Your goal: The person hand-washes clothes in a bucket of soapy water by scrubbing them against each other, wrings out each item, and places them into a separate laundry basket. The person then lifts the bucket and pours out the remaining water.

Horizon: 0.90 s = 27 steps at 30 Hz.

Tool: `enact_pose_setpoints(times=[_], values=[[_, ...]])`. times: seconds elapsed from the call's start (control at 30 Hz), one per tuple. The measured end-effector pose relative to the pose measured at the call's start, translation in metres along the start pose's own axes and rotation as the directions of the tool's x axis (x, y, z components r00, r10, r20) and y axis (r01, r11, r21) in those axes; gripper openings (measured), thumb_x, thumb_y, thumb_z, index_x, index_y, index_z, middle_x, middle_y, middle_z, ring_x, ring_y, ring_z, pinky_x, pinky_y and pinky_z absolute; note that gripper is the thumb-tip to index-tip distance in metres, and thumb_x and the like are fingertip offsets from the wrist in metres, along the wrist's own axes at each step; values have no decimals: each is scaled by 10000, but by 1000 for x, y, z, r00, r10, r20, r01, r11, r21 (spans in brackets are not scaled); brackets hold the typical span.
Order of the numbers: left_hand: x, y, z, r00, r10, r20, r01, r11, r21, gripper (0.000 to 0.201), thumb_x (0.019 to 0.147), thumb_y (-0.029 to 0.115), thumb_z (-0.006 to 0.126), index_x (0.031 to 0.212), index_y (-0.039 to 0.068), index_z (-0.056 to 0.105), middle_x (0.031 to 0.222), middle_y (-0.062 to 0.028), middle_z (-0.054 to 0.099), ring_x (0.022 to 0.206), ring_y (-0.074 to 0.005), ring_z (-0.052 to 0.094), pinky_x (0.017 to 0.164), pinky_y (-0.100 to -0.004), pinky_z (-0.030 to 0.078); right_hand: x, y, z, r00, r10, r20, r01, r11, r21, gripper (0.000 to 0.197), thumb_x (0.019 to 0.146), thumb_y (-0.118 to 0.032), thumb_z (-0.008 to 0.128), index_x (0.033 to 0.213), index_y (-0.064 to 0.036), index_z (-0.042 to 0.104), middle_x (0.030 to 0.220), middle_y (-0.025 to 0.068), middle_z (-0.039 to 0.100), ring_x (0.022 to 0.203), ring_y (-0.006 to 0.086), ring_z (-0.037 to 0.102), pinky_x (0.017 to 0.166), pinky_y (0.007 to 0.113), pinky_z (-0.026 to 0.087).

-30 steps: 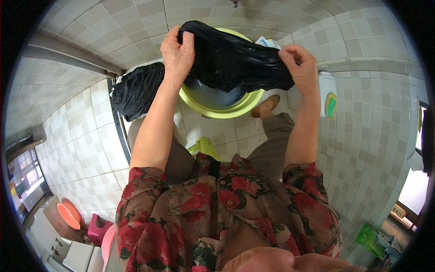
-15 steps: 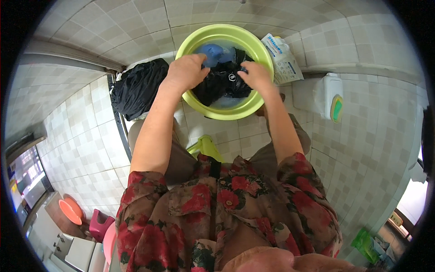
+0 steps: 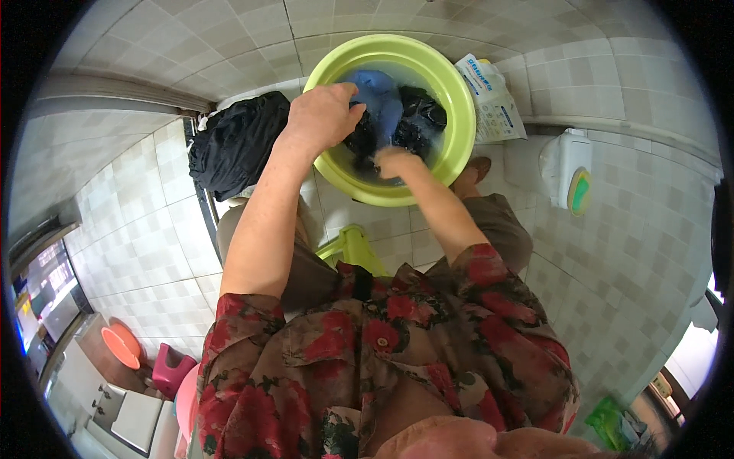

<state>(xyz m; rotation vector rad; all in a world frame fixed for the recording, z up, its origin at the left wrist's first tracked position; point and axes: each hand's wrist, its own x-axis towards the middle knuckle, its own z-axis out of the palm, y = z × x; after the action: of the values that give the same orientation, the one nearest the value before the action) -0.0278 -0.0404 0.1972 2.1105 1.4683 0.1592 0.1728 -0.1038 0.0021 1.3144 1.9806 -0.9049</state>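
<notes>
A yellow-green basin (image 3: 464,145) of cloudy water stands in front of me, holding a blue cloth (image 3: 376,92) and black wet clothing (image 3: 423,121). Over its left rim is my left hand (image 3: 323,118), thumb apart from the forefinger, beside the blue cloth; nothing shows in its grasp. My right hand (image 3: 394,162) reaches inside the basin's near side, at the water by the lower end of the blue cloth. Its fingers are curled in and slightly blurred, and whatever they hold is hidden.
Left of the basin lies a heap of black clothing (image 3: 238,145). A white printed pouch (image 3: 493,103) leans at the wall on the right, near a white container (image 3: 566,164) with a green-and-yellow sponge (image 3: 580,191). Between my legs is a green plastic stool (image 3: 355,249).
My right hand has moved left and nearer to me, down to the water. The black clothing has shifted and its white mark no longer shows. More of the blue cloth is spread out.
</notes>
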Motion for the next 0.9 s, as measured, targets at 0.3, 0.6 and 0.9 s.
enact_pose_setpoints(times=[0.3,0.6,0.9], values=[[-4,11,-5,984,33,173,-39,999,34,592,750,338,716,1268,119,532,1165,-129,609,1095,-297,564,906,-406,469,-188,1,-134,661,-106,-743,425,868,255,260,755,-73,680,970,44,590,893,134,611,779,228,584,709,316,464],[9,17,31,944,301,-135,-328,900,-286,750,685,242,791,1343,110,457,1229,-142,580,1232,-265,466,1005,-384,414,-275,-60,-179,241,150,-959,787,548,283,382,798,19,670,1163,40,559,1025,84,636,927,137,589,848,292,490],[8,44,18,982,-187,-27,-41,-73,-997,346,877,90,606,1207,15,535,1057,-52,633,939,-141,594,816,-266,472,-219,11,-124,495,534,-686,813,-7,582,315,879,-38,554,1191,-3,541,1110,90,600,1001,198,579,848,316,486]])
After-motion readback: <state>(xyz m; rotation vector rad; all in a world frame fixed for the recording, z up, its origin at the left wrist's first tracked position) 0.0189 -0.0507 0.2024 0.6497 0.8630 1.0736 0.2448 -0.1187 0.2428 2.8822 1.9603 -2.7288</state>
